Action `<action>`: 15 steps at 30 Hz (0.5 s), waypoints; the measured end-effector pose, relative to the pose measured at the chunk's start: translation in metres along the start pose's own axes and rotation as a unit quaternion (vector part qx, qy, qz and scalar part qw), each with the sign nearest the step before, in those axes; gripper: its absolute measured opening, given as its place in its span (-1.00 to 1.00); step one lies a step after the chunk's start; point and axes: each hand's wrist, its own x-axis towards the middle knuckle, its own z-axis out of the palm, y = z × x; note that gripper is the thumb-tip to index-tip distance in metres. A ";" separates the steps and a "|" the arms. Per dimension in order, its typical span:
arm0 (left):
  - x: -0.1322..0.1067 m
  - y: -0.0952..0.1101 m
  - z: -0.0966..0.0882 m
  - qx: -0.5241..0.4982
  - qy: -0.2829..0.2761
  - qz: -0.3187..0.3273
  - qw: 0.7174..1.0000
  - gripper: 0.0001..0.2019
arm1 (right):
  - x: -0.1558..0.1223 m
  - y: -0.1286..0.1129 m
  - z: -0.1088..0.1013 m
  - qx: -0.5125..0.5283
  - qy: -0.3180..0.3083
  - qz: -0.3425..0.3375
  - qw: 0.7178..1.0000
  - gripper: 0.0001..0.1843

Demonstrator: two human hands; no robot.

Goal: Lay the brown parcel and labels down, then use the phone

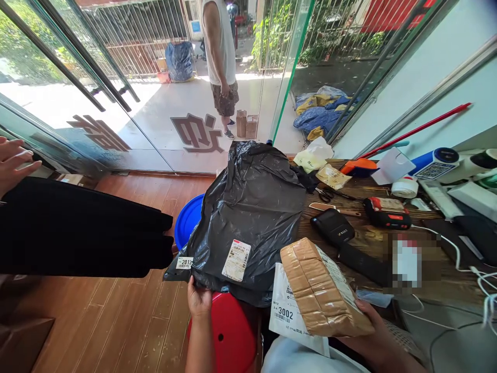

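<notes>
Black poly bag sits slumped between the table and red stool, left hand pinching its lower edge near the labels. Right hand cups the brown taped parcel from below, fingers curled under. I'd go for firm grips on both, that plastic looks slippery.

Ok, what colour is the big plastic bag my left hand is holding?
The bag is black, with white labels, clearest in the head view.
</notes>
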 end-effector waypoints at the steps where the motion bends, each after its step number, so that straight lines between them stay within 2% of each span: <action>1: -0.001 0.002 0.001 0.016 -0.006 0.010 1.000 -0.78 | 0.000 0.000 0.001 0.020 0.005 0.003 1.000 -0.70; 6: -0.019 0.011 0.018 0.130 -0.059 0.121 0.982 -0.73 | -0.004 -0.002 0.008 0.061 0.009 0.018 0.998 -0.68; 8: -0.033 0.015 0.030 0.199 -0.101 0.170 0.960 -0.75 | -0.006 -0.004 0.011 0.049 -0.007 0.023 0.999 -0.71; 11: -0.050 0.018 0.047 0.304 -0.170 0.221 0.911 -0.88 | -0.010 -0.008 0.016 0.036 -0.024 0.016 0.999 -0.72; 13: -0.054 0.018 0.052 0.343 -0.177 0.256 0.886 -0.93 | -0.012 -0.010 0.020 0.033 -0.019 0.006 0.999 -0.71; 15: -0.051 0.017 0.052 0.354 -0.146 0.289 0.877 -0.92 | -0.012 -0.012 0.024 0.022 -0.005 0.003 1.000 -0.71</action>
